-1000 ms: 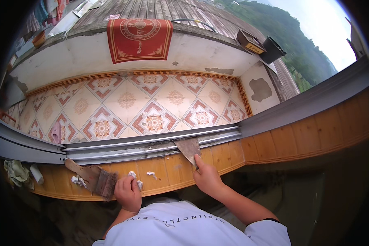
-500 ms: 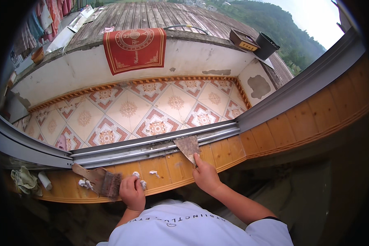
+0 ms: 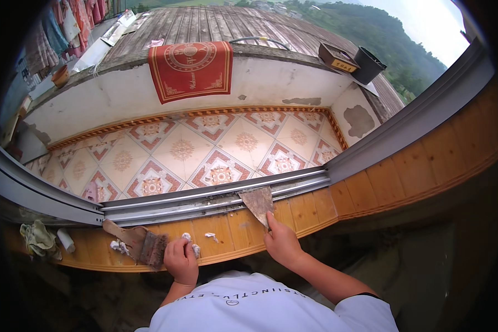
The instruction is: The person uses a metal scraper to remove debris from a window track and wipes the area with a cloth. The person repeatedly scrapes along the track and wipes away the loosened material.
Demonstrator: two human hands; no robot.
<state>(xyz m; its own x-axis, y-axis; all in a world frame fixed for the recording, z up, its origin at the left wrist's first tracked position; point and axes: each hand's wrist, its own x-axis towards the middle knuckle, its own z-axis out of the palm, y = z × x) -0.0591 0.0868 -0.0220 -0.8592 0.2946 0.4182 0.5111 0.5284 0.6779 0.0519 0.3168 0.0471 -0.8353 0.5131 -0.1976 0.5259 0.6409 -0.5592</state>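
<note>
My right hand (image 3: 283, 242) grips a putty knife (image 3: 258, 206), a scraper with a worn, rusty triangular blade. Its wide edge rests in the grey metal window track (image 3: 216, 205); my palm hides the handle. Curled fingers close my left hand (image 3: 181, 262) at the front edge of the wooden sill (image 3: 235, 227). Whatever lies inside those fingers is hidden. Crumpled white paper scraps (image 3: 196, 250) lie against that hand. Just left of it rests a wide brush (image 3: 150, 249) with dark bristles and a worn wooden handle.
A crumpled pale cloth (image 3: 39, 239) and a white roll (image 3: 66, 241) lie at the sill's left end. Past the track is a patterned tile floor (image 3: 245, 141) with a low wall, over which hangs a red mat (image 3: 190, 73). A black bucket (image 3: 367, 66) stands at the right.
The whole view has shifted slightly. My right hand keeps the putty knife at about the same place on the track, and my left hand stays by the paper scraps.
</note>
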